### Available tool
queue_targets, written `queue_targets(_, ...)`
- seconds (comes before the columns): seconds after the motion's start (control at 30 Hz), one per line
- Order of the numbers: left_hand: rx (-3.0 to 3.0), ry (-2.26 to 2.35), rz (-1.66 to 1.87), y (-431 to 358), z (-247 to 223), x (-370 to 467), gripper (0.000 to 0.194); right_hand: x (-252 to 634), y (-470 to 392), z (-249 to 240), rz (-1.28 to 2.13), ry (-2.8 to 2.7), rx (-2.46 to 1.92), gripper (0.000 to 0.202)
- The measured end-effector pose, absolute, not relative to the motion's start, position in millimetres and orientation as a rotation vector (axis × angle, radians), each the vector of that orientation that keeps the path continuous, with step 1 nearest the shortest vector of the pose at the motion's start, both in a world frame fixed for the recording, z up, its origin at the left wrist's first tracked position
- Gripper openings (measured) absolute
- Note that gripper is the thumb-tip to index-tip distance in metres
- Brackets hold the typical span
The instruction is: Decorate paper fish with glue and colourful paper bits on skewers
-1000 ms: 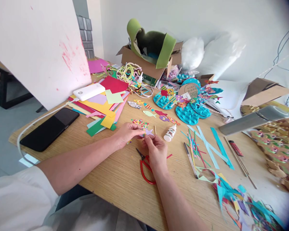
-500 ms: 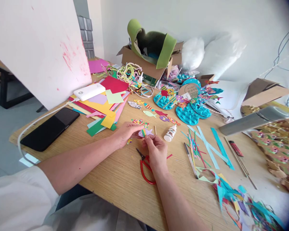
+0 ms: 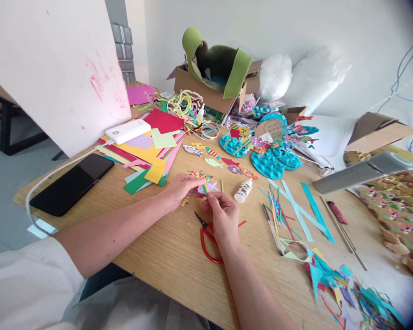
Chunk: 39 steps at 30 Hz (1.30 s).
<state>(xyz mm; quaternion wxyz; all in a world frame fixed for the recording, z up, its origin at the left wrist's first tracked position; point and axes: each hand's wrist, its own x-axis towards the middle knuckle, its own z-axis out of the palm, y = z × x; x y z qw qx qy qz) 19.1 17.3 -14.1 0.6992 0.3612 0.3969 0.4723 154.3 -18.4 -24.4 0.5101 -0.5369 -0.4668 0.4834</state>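
Observation:
Between my hands is a small lilac paper fish (image 3: 212, 187) with yellow and green stripes across its body. My left hand (image 3: 179, 192) pinches it from the left, thumb and fingers closed at its head end. From below, my right hand (image 3: 224, 213) grips its lower edge between thumb and fingertips. Just beyond the fish is a pile of tiny coloured paper bits (image 3: 200, 174). Red-handled scissors (image 3: 206, 238) lie on the table, partly under my right hand. A white glue bottle (image 3: 243, 190) lies to the right of the hands.
Several paper fish (image 3: 214, 162) lie farther back. Coloured paper sheets (image 3: 154, 156), a power bank (image 3: 127, 131) and a phone (image 3: 72, 183) are at left. Paper strips (image 3: 296, 208), a pen (image 3: 272, 227), scraps (image 3: 351, 288) and a grey flask (image 3: 361, 172) lie at right.
The lilac fish has tilted very slightly in my fingers. Both hands stay in nearly the same place, and the things on the table have not moved.

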Motion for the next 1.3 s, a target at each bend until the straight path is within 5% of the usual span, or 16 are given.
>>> queue_targets(0.67,0.656,0.894,1.230,23.3,-9.9,11.3,0.022,159.6,-16.3,-15.7,1.004,-1.265,-1.359,0.044)
queue_targets(0.87,0.557,0.891,1.324,28.1,-12.6,7.3,0.023,182.9,-17.0,21.3,0.554,-1.747,-1.591,0.022)
queue_targets(1.07,0.526,0.888,1.357,29.5,-14.4,6.8,0.024,185.3,-51.7,38.6,0.534,-2.623,-1.991,0.005)
queue_targets(1.3,0.489,0.873,1.338,28.9,-10.1,6.2,0.021,180.6,-65.7,27.1,0.398,-2.626,-2.082,0.005)
